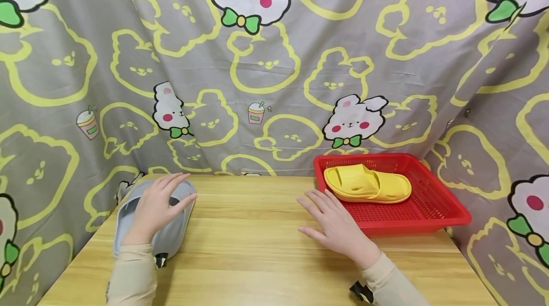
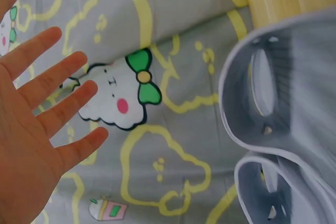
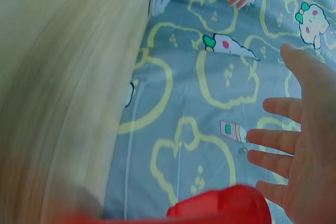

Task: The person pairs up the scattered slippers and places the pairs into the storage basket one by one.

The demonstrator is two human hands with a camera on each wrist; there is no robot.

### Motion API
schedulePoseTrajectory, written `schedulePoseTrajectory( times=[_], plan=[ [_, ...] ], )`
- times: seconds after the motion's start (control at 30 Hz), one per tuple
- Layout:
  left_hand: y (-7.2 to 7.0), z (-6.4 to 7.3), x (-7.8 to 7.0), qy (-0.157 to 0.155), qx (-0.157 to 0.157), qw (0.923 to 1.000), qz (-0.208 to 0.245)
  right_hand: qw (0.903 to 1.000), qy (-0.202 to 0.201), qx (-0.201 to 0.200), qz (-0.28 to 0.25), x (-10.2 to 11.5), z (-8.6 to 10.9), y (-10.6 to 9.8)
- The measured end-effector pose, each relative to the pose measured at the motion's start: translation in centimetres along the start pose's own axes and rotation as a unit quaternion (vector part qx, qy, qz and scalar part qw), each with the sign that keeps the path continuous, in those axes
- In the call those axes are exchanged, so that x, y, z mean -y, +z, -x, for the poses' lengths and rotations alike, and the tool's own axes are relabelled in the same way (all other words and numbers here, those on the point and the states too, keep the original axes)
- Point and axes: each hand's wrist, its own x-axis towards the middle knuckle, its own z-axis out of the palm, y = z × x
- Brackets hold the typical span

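My left hand (image 1: 157, 206) hovers over grey slippers (image 1: 175, 240) at the table's left side, fingers extended and thumb apart. In the left wrist view the grey slippers (image 2: 315, 103) show rounded openings with side holes, and nothing lies in the spread fingers of the left hand (image 2: 44, 114). Near the left rim of a red plastic basket (image 1: 416, 226), my right hand (image 1: 336, 227) is spread with nothing in it. A yellow slipper (image 1: 390, 184) rests inside that basket, toward its back left.
The wooden table (image 1: 240, 249) extends between the slippers and the basket. A grey curtain (image 1: 197, 67) printed with cartoon animals hangs behind the table and along both sides. Small black mounts (image 1: 361, 291) sit at the wrists.
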Motion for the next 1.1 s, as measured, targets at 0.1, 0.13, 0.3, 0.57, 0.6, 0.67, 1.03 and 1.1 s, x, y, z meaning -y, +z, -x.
schedulePoseTrajectory(
  times=[0.1, 0.13, 0.3, 0.57, 0.6, 0.67, 1.03, 1.1],
  plan=[
    [-0.2, 0.2, 0.5, -0.013, 0.003, 0.9999, -0.001, 0.9999, -0.01, 0.005, -0.001, 0.6, -0.5, 0.5],
    [-0.2, 0.3, 0.6, -0.018, 0.003, 0.9998, -0.001, 0.9999, -0.013, 0.006, -0.001, 0.8, -0.7, 0.6],
    [-0.7, 0.7, 1.5, -0.034, 0.0, 0.9994, -0.004, 0.9995, -0.02, 0.022, -0.005, 1.8, -1.5, 1.3],
    [-1.4, 1.4, 3.1, -0.043, -0.017, 0.9989, -0.007, 0.9981, -0.015, 0.056, -0.023, 3.1, -2.7, 1.9],
    [-1.5, 1.5, 3.3, -0.045, -0.018, 0.9988, -0.008, 0.9979, -0.015, 0.059, -0.023, 3.2, -2.8, 2.0],
    [-1.6, 1.6, 3.6, -0.052, -0.016, 0.9985, -0.006, 0.9976, -0.018, 0.063, -0.023, 3.5, -3.1, 2.2],
    [-2.5, 2.2, 4.8, -0.118, 0.018, 0.9928, -0.004, 0.9959, -0.016, 0.078, -0.041, 4.7, -4.6, 3.2],
    [-2.6, 2.3, 5.1, -0.126, 0.023, 0.9917, -0.008, 0.9955, -0.015, 0.084, -0.041, 4.9, -4.9, 3.4]
  ],
)
